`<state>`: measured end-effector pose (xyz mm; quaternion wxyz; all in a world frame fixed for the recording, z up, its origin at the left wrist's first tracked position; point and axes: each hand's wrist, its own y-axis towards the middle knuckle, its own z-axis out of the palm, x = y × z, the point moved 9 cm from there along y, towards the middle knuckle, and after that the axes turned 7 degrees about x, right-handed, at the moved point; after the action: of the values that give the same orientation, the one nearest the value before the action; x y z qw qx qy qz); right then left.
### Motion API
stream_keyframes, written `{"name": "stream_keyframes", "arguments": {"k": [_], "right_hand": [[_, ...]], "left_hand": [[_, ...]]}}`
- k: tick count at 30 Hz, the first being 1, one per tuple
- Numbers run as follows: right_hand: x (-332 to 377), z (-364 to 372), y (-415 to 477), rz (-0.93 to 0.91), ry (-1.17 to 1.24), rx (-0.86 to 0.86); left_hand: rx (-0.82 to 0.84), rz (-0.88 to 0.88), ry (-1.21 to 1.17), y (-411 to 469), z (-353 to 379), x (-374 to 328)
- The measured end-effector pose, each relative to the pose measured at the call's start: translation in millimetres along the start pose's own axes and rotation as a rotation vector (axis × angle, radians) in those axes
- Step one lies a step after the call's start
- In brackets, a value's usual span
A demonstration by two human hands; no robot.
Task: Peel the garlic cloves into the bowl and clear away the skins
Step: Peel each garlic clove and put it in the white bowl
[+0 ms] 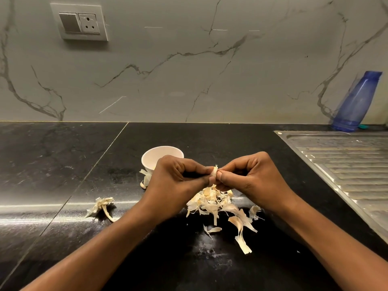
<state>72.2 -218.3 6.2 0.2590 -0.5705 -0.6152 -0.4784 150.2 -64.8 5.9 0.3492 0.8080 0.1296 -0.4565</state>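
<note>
L hand (178,181) & R hand (249,179) both pinch one garlic clove (214,172), each grip clamped on it, above skin pile (212,201) on black desk (63,164). White bowl (153,157) sits just behind L hand.

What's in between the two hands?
A garlic clove: the left hand and the right hand both pinch it, above the pile of skins on the counter. The head view shows it.

Dim, sharp; glare streaks the countertop (52,208); edges bow.
</note>
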Motion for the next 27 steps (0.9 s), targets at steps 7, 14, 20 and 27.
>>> {"name": "stream_keyframes", "arguments": {"k": [7, 14, 20, 27], "right_hand": [[7.3, -1.6, -1.6, -0.032, -0.013, -0.032], [17.7, -5.5, -3.9, -0.090, -0.017, -0.096], [16.9, -7.1, -3.5, -0.089, -0.070, -0.123], [11.7, -5.4, -0.8, -0.078, -0.116, -0.116]], "left_hand": [[-0.007, -0.056, -0.101, 1.0, 0.0, 4.6], [-0.009, -0.097, -0.177, 0.8, 1.4, 0.8], [0.003, -0.204, -0.325, 1.4, 4.6, 9.8], [-0.005, -0.246, -0.351, 2.3, 4.9, 14.2]]}}
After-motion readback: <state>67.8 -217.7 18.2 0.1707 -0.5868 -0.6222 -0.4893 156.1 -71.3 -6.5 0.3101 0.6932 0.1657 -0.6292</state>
